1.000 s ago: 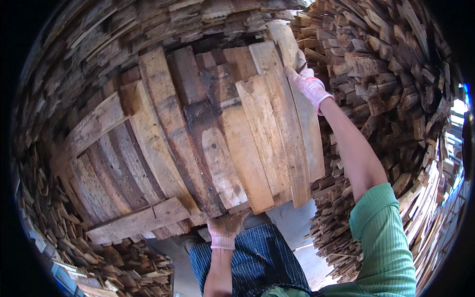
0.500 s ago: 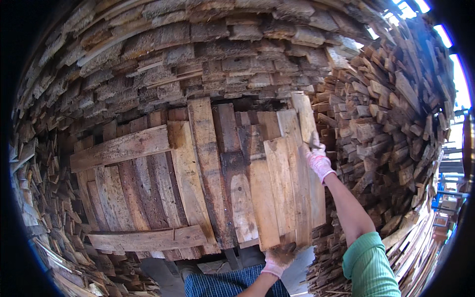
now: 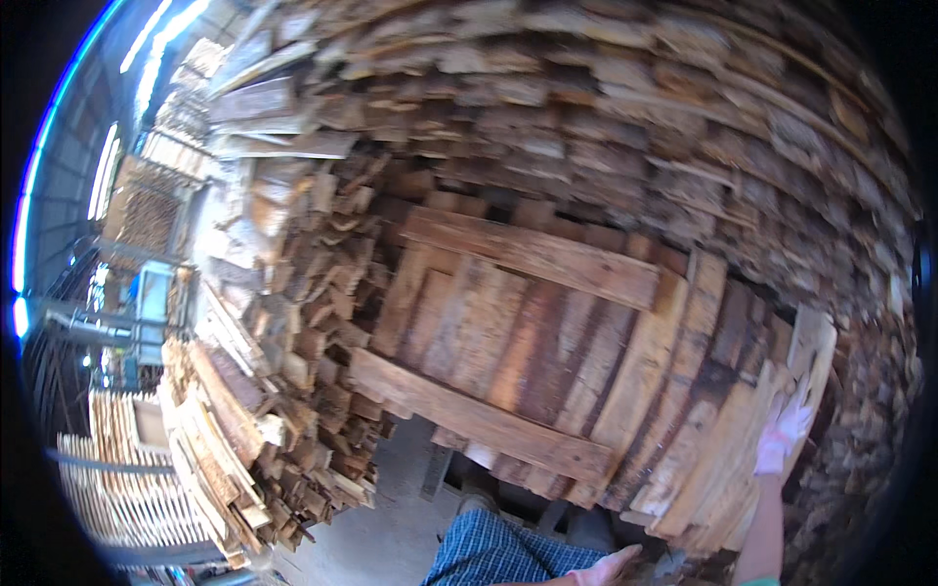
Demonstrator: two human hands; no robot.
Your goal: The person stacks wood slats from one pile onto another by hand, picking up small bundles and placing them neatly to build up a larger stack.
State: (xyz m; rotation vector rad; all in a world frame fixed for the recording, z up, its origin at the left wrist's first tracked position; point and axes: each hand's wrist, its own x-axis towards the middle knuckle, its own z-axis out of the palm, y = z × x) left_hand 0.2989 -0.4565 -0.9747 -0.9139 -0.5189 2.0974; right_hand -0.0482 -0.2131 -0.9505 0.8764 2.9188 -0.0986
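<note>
Rough wooden boards lie side by side in a low stack before me. A crosswise plank lies over their far ends and another crosswise plank over their near ends, on the left half. My right hand, in a pale pink glove, lies with fingers stretched out on a light board at the stack's right end. Close to my lap at the lower edge is my gloved left hand, apart from the boards, its fingers extended and somewhat blurred, with nothing seen in them.
A high wall of stacked boards rises behind. On the left stands another wood pile with jutting ends, beside grey floor. Farther left are slatted wood stacks and a pale blue frame. More piled wood borders the right side.
My view has swung left, so the boards now appear farther right. My left hand has come off the boards' near ends toward my lap. My right hand has flattened out on the rightmost boards.
</note>
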